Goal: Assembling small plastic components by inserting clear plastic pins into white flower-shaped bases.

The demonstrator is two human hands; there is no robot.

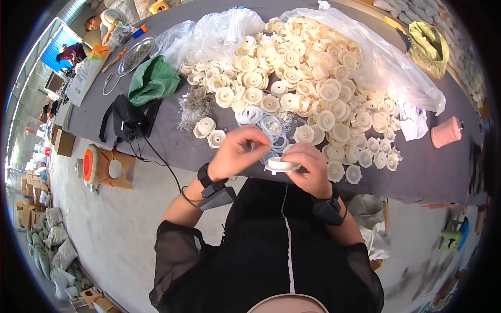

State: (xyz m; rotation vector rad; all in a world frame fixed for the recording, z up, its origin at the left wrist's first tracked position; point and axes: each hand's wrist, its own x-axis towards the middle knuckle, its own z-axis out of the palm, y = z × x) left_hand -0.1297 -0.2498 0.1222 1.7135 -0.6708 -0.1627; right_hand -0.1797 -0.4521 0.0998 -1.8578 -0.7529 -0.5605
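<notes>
My right hand [309, 166] is closed on a white round plastic part [279, 165] just in front of the table's near edge, its rim with small tabs facing outward. Close beside it, my left hand [241, 150] is raised with thumb and fingertips brought together in a pinch. Whatever sits in that pinch, if anything, is too small to make out. Beyond both hands lie several translucent rings [270, 124] in a loose heap. Two cream round parts [205, 127] rest left of the left hand. A large pile of cream round plastic parts [308, 68] spreads behind.
Clear plastic bags [229, 28] border the pile on the grey-covered table [417, 167]. Tiny clear pieces [195, 107], a green bag [152, 82], a black pouch [128, 119] and a metal tray [136, 56] lie left; a pink thread cone [446, 132] stands right. Another person [108, 22] works far left.
</notes>
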